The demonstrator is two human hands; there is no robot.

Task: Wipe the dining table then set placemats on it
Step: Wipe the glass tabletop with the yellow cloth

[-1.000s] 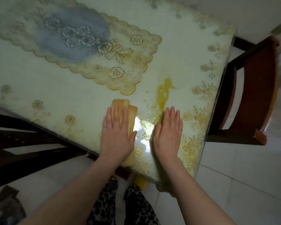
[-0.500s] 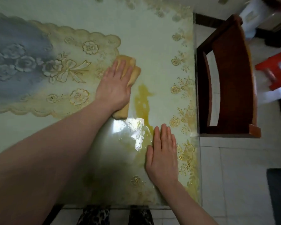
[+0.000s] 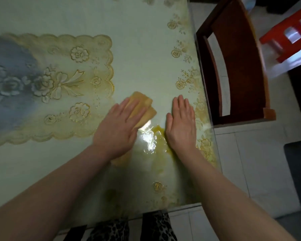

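Left hand [image 3: 118, 131] presses a yellow cloth [image 3: 142, 108] flat on the dining table [image 3: 137, 49], fingers straight; right hand [image 3: 181, 124] rests flat beside a yellow stain [image 3: 159, 136], fingers straight together

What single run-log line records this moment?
stage: wiping | left hand: flat on yellow cloth | right hand: flat on dining table | yellow smear: between hands | placemats: none seen

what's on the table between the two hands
A yellow smear and a bright glare patch on the wet table, seen in the head view.
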